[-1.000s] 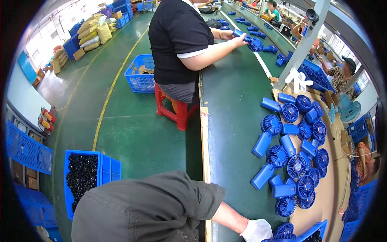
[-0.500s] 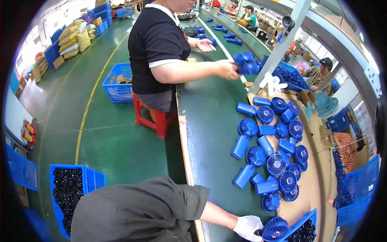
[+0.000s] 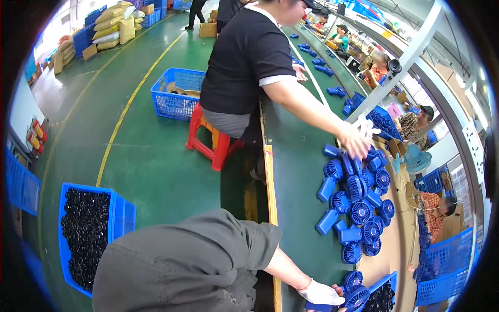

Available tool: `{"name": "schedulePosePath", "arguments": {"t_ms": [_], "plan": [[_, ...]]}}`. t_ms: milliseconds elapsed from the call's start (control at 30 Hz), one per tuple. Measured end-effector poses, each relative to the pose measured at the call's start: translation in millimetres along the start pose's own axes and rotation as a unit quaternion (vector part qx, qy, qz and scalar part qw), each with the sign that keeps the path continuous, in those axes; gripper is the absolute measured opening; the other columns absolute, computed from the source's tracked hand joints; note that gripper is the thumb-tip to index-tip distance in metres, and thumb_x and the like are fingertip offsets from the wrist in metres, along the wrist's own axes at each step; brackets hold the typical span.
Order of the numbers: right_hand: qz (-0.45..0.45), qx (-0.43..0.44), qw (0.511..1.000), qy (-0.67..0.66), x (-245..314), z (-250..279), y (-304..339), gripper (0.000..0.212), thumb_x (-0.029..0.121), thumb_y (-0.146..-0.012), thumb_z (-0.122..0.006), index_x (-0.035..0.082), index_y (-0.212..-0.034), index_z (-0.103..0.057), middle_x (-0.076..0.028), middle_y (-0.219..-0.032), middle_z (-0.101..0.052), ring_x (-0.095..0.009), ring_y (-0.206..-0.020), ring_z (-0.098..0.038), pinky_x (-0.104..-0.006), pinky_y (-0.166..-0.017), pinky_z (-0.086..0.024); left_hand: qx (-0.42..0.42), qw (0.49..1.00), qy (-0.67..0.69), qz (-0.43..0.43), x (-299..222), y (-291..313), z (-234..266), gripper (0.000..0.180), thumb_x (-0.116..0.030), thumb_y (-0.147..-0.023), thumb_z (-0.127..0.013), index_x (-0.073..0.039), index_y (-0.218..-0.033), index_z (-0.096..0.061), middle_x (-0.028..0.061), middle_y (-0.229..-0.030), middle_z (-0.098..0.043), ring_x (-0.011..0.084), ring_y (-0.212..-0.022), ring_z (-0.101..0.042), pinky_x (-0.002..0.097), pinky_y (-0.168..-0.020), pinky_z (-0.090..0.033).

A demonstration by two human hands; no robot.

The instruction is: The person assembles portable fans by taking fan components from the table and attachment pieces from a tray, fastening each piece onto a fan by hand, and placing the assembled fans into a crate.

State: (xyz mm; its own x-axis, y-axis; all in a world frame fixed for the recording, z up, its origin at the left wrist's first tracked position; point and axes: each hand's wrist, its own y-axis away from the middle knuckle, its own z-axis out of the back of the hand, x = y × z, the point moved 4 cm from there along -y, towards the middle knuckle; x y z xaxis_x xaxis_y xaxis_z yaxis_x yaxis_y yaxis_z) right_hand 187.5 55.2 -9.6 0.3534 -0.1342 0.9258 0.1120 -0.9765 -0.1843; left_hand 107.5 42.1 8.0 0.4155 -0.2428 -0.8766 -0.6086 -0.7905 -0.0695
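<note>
My left hand (image 3: pixel 318 293), in a white glove, reaches from my grey sleeve onto the green belt (image 3: pixel 293 197) at the bottom edge. It closes on a blue hand-held fan (image 3: pixel 318 307) that is cut off by the frame, right beside another round blue fan head (image 3: pixel 357 299). My right hand is out of the picture. Further up the belt lies a heap of several blue fans (image 3: pixel 358 208). A co-worker in a black shirt (image 3: pixel 249 57) stretches a bare hand (image 3: pixel 356 146) onto the top of that heap.
A blue tray of small black parts (image 3: pixel 383 297) sits by my hand. On the green floor stand a blue crate of black parts (image 3: pixel 86 234), a red stool (image 3: pixel 208 140) and a blue basket (image 3: pixel 176 93). Other people work across the belt at right.
The co-worker's hand has come down the belt from the far fans onto the heap. My view has turned and closed in; my left hand stays at the same fans.
</note>
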Motion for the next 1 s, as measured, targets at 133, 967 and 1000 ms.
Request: {"name": "schedulePosePath", "arguments": {"t_ms": [133, 967, 1000], "plan": [[0.010, 0.028, 0.999, -0.045, -5, 3, 1, 0.054, 0.044, -0.093, -0.044, -0.002, -0.119, -0.055, -0.016, -0.117, -0.056, -0.026, -0.109, -0.053, -0.0408, -0.099, -0.038, 0.025, 0.994, -0.069, 0.080, -27, 20, -14, 0.034, -0.038, -0.100, -0.043, -0.008, -0.104, -0.057, 0.0156, -0.094, -0.063, 0.0232, -0.090, -0.058, 0.0363, -0.083, -0.049], [0.013, 0.178, 0.968, -0.175, -42, 16, 1, 0.069, 0.056, -0.085, -0.048, -0.001, -0.124, -0.046, -0.019, -0.119, -0.053, -0.028, -0.116, -0.048, -0.0430, -0.104, -0.034, -0.095, 0.971, -0.193, -0.103, 25, -8, -3, 0.024, -0.036, -0.100, -0.037, -0.017, -0.100, -0.051, 0.0003, -0.087, -0.053, 0.0129, -0.081, -0.054, 0.0301, -0.074, -0.049], [0.014, 0.194, 0.963, -0.187, -46, 25, 3, 0.070, 0.057, -0.085, -0.048, -0.001, -0.124, -0.046, -0.019, -0.119, -0.053, -0.028, -0.116, -0.047, -0.0431, -0.104, -0.034, -0.093, 0.970, -0.198, -0.103, 24, -5, -6, 0.023, -0.035, -0.100, -0.038, -0.016, -0.103, -0.051, 0.0010, -0.089, -0.053, 0.0134, -0.083, -0.054, 0.0309, -0.076, -0.049]]}}
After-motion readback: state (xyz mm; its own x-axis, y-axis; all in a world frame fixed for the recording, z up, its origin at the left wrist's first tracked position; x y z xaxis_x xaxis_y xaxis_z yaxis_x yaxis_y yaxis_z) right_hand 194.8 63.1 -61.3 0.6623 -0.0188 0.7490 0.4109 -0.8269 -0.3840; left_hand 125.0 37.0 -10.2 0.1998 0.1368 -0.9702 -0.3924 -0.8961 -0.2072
